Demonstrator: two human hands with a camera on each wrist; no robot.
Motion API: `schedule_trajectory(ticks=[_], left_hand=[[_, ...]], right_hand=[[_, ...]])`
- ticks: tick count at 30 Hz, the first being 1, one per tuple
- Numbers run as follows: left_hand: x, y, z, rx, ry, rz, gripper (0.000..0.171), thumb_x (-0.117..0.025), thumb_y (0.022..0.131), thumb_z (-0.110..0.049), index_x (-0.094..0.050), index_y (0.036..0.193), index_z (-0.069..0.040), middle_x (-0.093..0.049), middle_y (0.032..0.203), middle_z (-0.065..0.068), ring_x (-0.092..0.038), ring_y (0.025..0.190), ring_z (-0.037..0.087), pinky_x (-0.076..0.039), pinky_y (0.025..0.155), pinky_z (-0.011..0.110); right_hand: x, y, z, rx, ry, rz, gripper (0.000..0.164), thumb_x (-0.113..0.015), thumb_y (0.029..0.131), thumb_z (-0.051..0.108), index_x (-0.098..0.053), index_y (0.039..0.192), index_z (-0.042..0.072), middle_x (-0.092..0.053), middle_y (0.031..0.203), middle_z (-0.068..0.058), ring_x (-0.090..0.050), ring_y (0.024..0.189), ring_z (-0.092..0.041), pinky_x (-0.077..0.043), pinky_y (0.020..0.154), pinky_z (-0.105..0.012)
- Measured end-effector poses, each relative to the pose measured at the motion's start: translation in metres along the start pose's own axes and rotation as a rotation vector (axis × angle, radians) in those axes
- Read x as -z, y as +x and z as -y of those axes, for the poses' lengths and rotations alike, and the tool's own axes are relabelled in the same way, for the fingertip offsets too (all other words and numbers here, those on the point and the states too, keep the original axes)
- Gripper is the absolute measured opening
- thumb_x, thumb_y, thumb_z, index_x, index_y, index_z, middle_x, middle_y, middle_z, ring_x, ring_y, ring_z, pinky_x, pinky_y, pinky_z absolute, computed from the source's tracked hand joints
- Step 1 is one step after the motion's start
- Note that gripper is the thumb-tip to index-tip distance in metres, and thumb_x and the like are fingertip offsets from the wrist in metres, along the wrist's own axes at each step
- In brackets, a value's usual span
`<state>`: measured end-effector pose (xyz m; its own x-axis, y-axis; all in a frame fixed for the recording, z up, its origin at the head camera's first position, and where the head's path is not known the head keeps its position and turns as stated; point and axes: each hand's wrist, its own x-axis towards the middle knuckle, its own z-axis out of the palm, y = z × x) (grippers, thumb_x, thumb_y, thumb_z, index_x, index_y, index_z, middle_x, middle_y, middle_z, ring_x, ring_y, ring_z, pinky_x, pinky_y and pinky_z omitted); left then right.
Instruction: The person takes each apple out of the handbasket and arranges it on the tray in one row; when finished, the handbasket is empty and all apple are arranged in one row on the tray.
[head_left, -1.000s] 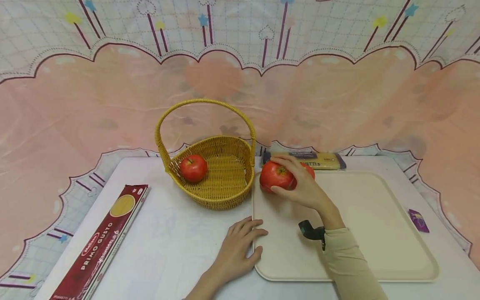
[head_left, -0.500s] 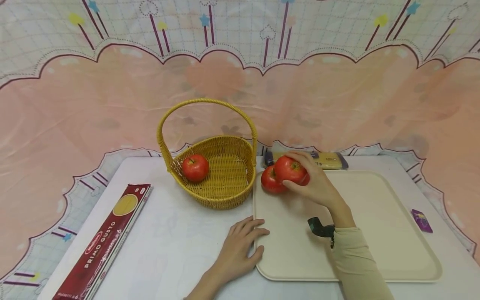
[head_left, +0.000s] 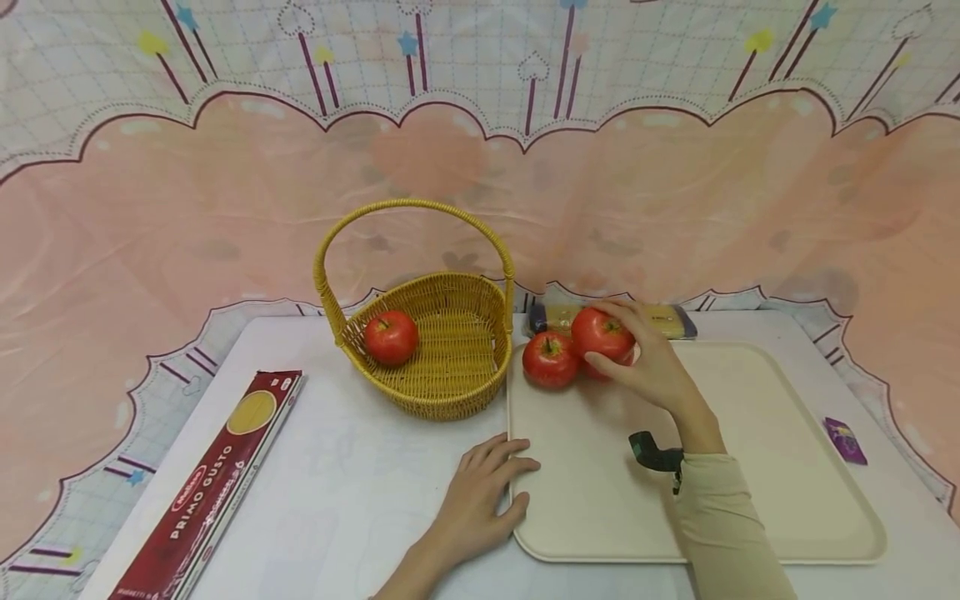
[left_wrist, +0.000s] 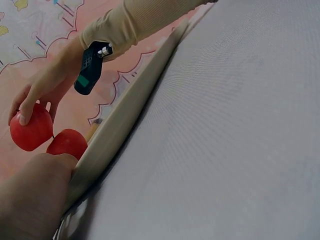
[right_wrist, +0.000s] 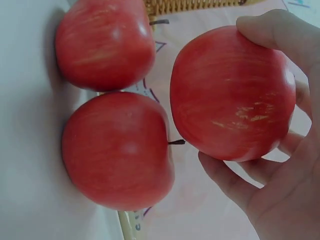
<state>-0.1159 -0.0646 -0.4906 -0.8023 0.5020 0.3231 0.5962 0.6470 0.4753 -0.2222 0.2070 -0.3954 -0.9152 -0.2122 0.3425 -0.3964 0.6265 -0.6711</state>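
Note:
My right hand (head_left: 651,367) grips a red apple (right_wrist: 232,95) with the thumb on one side and the fingers on the other. The held apple is raised above a second apple (right_wrist: 120,150), which sits on the cream tray (head_left: 720,467) and is mostly hidden in the head view. Left of these, a third apple (head_left: 551,360) rests in the tray's far left corner. My left hand (head_left: 472,500) lies on the table with its fingertips at the tray's left rim, the fingers relaxed and holding nothing.
A yellow wicker basket (head_left: 442,406) with a tall handle stands left of the tray, another apple (head_left: 391,337) inside. Behind the tray lies a spaghetti pack (head_left: 671,322). A red pasta pack (head_left: 217,475) lies far left, a small purple packet (head_left: 845,441) at the right.
My right hand has carried the held apple rightward, from over the left apple on the tray to over the right one. The left apple has come into full view. My left hand stays put.

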Motion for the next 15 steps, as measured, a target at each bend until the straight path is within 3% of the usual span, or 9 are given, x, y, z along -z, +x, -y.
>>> schedule_trajectory(ticks=[15], left_hand=[[-0.001,0.0,0.001,-0.011,0.01,-0.004,0.033,-0.062,0.083,-0.027,-0.061,0.116,-0.028,-0.051,0.136,-0.007,-0.038,0.135,0.022,-0.033,0.108,0.045]], right_hand=[[0.011,-0.002,-0.01,-0.023,-0.018,-0.06,0.064,-0.073,0.081,0.028,-0.045,0.138,0.027,-0.038,0.144,-0.007,-0.037,0.129,-0.032,-0.041,0.096,-0.065]])
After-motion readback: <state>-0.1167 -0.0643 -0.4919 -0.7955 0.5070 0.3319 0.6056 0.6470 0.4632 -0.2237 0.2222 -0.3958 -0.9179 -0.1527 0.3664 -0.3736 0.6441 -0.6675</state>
